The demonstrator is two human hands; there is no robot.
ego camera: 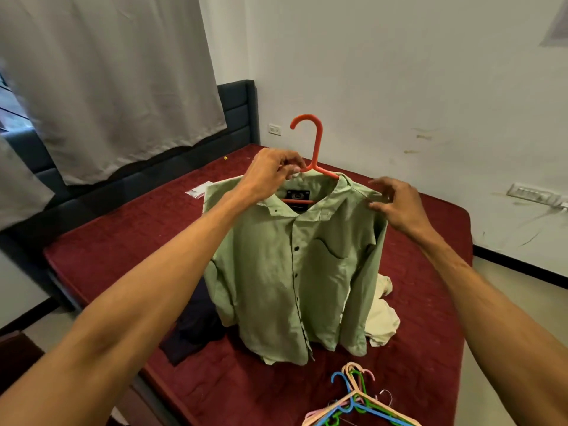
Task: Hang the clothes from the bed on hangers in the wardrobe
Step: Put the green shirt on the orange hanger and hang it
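Midway through the chore, a person held a green shirt [292, 272] up over the bed [123, 241], already fitted onto an orange hanger [314, 142]. The left hand [270, 170] gripped the hanger near its neck, at the collar. The right hand [396, 201] pinched the shirt's shoulder with curled fingers, apparently settling the cloth over the hanger's arm. The hem hung down to the bed or just above it; which could not be told.

Two more garments lay unhung on the bed: a dark one [193, 330] near its left edge and a cream one [382, 318] toward its right side, both partly behind the shirt. Spare hangers [353, 404] in blue, green, pink and peach were heaped at the bed's near end. The wardrobe was out of view, so what already hung there could not be told. One shirt looked nearly ready to carry off, with at least two pieces left.
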